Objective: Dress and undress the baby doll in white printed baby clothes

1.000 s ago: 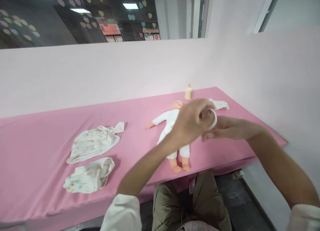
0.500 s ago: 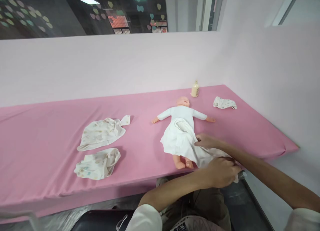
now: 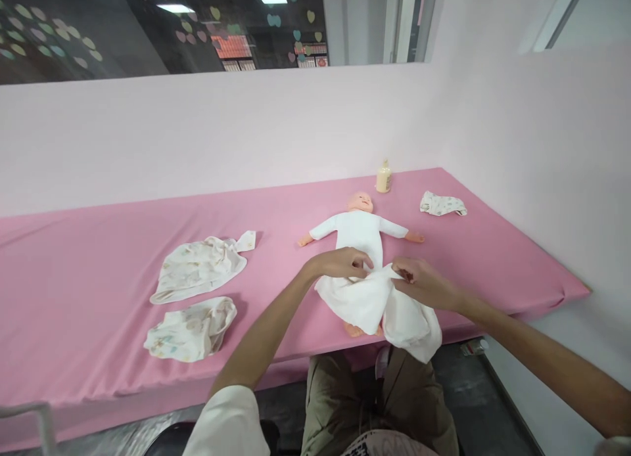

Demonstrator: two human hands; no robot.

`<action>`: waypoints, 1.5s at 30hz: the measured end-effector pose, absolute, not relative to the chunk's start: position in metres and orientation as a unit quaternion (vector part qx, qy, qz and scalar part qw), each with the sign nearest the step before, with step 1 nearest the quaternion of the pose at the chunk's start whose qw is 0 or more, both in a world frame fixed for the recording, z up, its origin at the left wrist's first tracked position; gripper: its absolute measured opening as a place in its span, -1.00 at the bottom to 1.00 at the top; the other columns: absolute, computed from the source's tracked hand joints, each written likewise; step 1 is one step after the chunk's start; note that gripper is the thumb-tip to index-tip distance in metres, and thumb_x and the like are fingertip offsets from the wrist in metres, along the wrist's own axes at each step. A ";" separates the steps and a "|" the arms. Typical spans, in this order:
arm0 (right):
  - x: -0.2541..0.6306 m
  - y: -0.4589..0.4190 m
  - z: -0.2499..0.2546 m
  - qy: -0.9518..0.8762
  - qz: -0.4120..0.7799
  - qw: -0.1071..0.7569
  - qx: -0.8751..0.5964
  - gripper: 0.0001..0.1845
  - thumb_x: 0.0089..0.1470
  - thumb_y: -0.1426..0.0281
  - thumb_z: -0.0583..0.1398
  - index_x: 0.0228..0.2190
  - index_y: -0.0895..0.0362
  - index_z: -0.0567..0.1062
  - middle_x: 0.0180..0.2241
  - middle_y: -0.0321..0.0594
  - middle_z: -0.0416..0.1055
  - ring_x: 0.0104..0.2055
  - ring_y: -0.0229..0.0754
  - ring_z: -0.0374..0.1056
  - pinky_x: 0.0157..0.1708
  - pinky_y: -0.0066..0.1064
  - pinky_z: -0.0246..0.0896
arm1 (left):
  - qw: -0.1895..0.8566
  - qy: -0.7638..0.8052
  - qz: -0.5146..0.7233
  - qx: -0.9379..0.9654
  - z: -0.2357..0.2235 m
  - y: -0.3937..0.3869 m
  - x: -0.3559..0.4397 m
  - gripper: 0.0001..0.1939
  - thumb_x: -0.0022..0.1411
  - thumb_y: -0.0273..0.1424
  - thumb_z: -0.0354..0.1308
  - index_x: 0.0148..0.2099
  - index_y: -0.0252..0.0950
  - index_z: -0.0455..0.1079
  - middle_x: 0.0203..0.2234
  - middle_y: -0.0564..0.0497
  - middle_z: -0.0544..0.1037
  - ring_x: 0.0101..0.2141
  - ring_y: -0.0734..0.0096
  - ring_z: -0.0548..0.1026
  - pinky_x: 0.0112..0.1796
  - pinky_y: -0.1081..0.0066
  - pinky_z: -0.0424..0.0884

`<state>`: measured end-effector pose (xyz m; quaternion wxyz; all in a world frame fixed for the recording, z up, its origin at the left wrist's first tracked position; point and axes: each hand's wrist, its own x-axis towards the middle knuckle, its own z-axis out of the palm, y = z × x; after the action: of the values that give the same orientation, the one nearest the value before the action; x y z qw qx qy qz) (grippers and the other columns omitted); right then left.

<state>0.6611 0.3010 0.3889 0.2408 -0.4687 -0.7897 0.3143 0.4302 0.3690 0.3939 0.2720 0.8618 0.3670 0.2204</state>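
Note:
A baby doll (image 3: pixel 359 236) in a white long-sleeved top lies on its back on the pink-covered table, head toward the wall and arms spread. Over its lower body is a bunched white cloth (image 3: pixel 362 305), part of which hangs past the table's front edge. My left hand (image 3: pixel 344 264) is at the doll's waist, fingers curled on the cloth's upper edge. To its right, my right hand (image 3: pixel 426 284) pinches the same cloth and lifts a fold of it. The doll's legs are mostly hidden; parts of its feet show below the cloth.
Two patterned baby garments, an upper one (image 3: pixel 200 269) and a lower one (image 3: pixel 192 329), lie at left on the pink sheet (image 3: pixel 89 272). A pale yellow pump bottle (image 3: pixel 383 179) stands behind the doll. A small folded patterned cloth (image 3: pixel 442 204) lies at right, near the wall.
My left hand has moved from beyond the table's front edge up to the doll's waist. The cloth is pulled lower off the doll's belly and gathered; my right hand has shifted slightly right.

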 end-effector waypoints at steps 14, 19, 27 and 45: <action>0.691 0.311 0.432 -0.706 0.503 0.247 -0.433 -0.70 0.06 0.22 0.28 -0.19 0.09 0.47 -0.26 -0.21 0.43 -0.26 -0.19 0.35 -0.29 -0.35 0.26 | 0.440 0.413 0.283 0.745 0.420 0.343 0.395 -0.67 0.35 -0.13 -0.05 -0.36 -0.24 0.27 -0.50 0.06 0.38 -0.46 0.44 0.39 -0.45 0.47 0.31; 0.705 0.306 0.451 -0.784 0.382 0.124 -0.473 -0.75 0.11 0.15 0.21 -0.35 0.08 0.49 -0.43 -0.26 0.36 -0.43 -0.21 0.23 -0.50 -0.41 0.06 | 0.328 0.437 0.303 0.781 0.463 0.329 0.369 -0.65 0.26 -0.08 0.11 -0.36 -0.27 0.38 -0.52 0.05 0.45 -0.54 0.50 0.37 -0.56 0.54 0.26; 0.698 0.291 0.450 -0.782 0.245 0.123 -0.559 -0.52 0.14 -0.04 0.13 -0.53 0.08 0.26 -0.51 -0.29 0.24 -0.52 -0.25 0.09 -0.57 -0.39 -0.10 | 0.074 0.453 0.238 0.856 0.465 0.289 0.334 -0.83 0.29 -0.33 0.06 -0.29 -0.23 0.44 -0.34 -0.04 0.54 -0.36 0.36 0.45 -0.39 0.46 0.33; 0.624 0.345 0.491 -0.732 0.352 0.279 -0.513 -0.40 0.00 0.02 0.29 -0.62 0.08 0.06 -0.65 -0.44 -0.09 -0.65 -0.40 -0.18 -0.65 -0.45 -0.32 | 0.106 0.715 0.231 0.652 0.501 0.300 0.253 -0.63 0.02 0.03 0.23 -0.37 -0.18 0.47 -0.54 0.09 0.49 -0.53 0.43 0.38 -0.55 0.50 0.19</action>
<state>0.6242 0.3446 0.4909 0.2787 -0.5130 -0.7318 0.3517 0.2525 0.2996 0.5007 0.1065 0.6518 0.7145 0.2307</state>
